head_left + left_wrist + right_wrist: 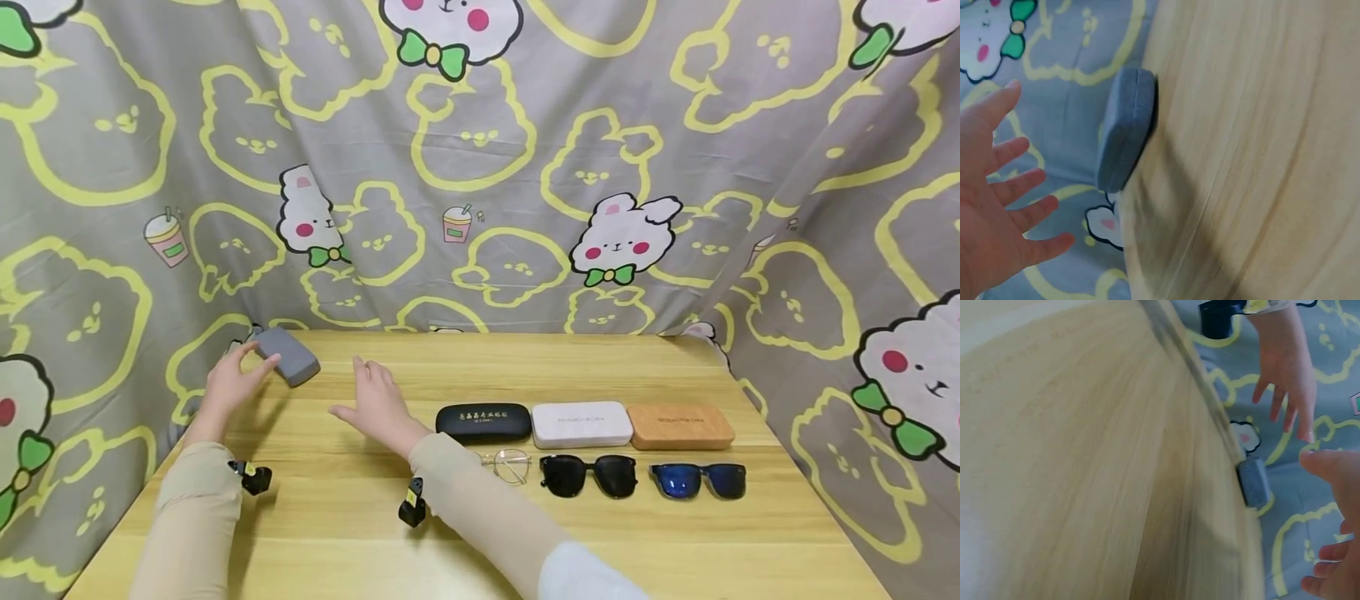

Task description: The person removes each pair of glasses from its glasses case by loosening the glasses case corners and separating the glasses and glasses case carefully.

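Observation:
A grey glasses case (288,357) lies at the back left of the table, close to the curtain. Just left of it in the head view is my left hand (228,385), its thumb and fingertips overlapping the case's edge. The left wrist view has that hand (997,206) with fingers spread and a gap between them and the grey case (1126,131). To the right of the case, my right hand (378,400) holds nothing, its fingers extended and thumb apart. The right wrist view shows both the left hand (1286,369) and part of the right hand (1341,512) beyond the case.
A black case (483,423), a white case (582,425) and an orange-brown case (681,427) stand in a row at right. Before them lie clear eyeglasses (512,467), partly behind my right sleeve, black sunglasses (588,477) and blue-lensed sunglasses (697,482). A patterned curtain (495,167) surrounds the table.

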`<state>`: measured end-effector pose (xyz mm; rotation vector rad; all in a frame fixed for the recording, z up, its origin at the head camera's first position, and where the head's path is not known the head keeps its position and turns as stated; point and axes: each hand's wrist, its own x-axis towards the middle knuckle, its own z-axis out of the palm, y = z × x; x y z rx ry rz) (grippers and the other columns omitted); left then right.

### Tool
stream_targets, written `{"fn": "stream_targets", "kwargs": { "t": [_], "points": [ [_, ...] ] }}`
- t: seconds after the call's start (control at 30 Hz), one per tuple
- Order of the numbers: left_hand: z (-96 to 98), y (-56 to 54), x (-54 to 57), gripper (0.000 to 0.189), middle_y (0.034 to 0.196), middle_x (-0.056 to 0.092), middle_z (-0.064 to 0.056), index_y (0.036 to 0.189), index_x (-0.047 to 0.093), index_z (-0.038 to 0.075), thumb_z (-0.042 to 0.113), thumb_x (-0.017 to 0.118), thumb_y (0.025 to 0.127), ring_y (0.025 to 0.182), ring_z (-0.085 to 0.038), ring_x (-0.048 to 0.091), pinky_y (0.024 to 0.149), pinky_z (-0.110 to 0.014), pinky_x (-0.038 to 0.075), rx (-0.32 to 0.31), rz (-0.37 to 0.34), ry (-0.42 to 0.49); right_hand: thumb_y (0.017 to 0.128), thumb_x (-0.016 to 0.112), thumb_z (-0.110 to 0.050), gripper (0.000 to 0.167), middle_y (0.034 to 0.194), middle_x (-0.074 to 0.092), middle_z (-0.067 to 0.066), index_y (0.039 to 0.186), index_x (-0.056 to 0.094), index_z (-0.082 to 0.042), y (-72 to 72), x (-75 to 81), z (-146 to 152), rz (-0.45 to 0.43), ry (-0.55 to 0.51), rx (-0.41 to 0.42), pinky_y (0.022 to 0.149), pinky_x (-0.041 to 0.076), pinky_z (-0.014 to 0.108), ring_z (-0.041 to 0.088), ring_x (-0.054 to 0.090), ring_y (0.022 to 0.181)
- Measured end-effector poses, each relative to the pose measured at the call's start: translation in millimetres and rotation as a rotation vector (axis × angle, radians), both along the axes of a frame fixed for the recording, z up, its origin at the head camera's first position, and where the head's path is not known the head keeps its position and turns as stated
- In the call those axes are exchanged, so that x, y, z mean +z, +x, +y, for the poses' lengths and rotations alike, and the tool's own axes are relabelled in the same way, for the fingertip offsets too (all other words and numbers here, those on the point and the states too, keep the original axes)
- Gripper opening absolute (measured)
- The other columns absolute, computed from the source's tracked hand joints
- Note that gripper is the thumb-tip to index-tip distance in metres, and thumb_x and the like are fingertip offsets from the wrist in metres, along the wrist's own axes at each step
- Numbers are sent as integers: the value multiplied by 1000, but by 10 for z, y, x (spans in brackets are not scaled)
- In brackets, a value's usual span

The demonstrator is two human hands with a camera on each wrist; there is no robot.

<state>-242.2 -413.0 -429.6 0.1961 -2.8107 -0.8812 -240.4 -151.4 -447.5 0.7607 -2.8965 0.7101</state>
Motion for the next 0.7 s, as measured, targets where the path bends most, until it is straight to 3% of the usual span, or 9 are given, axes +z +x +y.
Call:
{"fn": "stream_targets", "kwargs": {
  "t": [0.3, 0.7],
  "points": [
    [-52, -222, -129, 79, 146, 29, -41, 147, 29, -10, 50, 46, 99, 134, -61, 24, 108, -70, 23, 25, -2, -25, 86, 64, -59, 93, 150, 42, 8, 155, 24, -11, -153, -72, -181, -34, 14, -13, 112, 41, 32, 23, 41, 139],
    [-113, -275, -187, 85, 151, 15, -43, 150, 14, -11, 51, 43, 100, 137, -62, 15, 109, -71, 21, 34, -135, 51, 85, 65, -60, 93, 150, 42, 8, 154, 26, -13, -242, -196, -349, -90, 81, -35, 113, 40, 33, 22, 40, 140]
  ]
}}
